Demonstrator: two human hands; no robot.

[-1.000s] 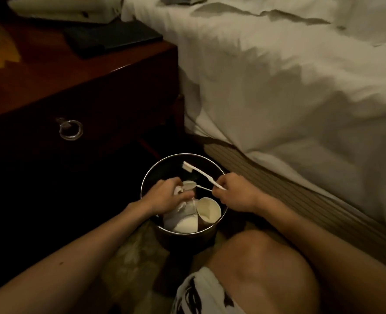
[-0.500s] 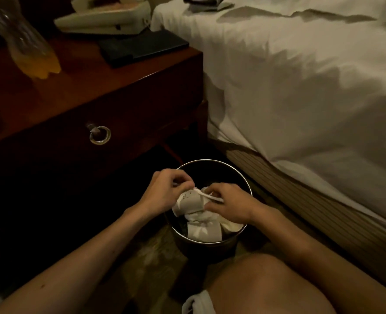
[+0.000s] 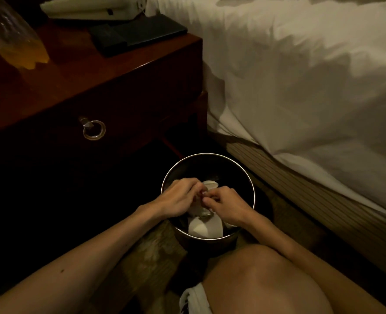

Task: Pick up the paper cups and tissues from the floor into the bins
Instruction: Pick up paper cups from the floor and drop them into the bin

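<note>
Packing the collected paper down into the bin (image 3: 252, 191) appears to be the step in hand. The bin stands on the floor (image 3: 151, 250) between the nightstand (image 3: 124, 87) and the bed (image 3: 300, 87), and both hands are inside its rim. The left hand (image 3: 179, 198) and right hand (image 3: 228, 206) meet near the bin's centre. Their fingers are curled and their tips pinch a white paper piece (image 3: 196, 210); whether it is a cup or a tissue cannot be told. To do the step well, release only once the piece is below the rim. Press straight down, not sideways, because the bin is likely light and may tip toward the bed. Withdraw one hand at a time so that nothing is dragged out over the rim. A cup (image 3: 208, 228) lies against the bin's near rim, below the wrists. It appears tilted, with its mouth toward the near-left of the rim and its long axis running roughly from the bin's centre to the near edge. A second cup (image 3: 210, 184) shows only part of its rim beyond the fingertips, on the far side; its axis cannot be judged. Cups nested mouth-up would likely take less room.
</note>
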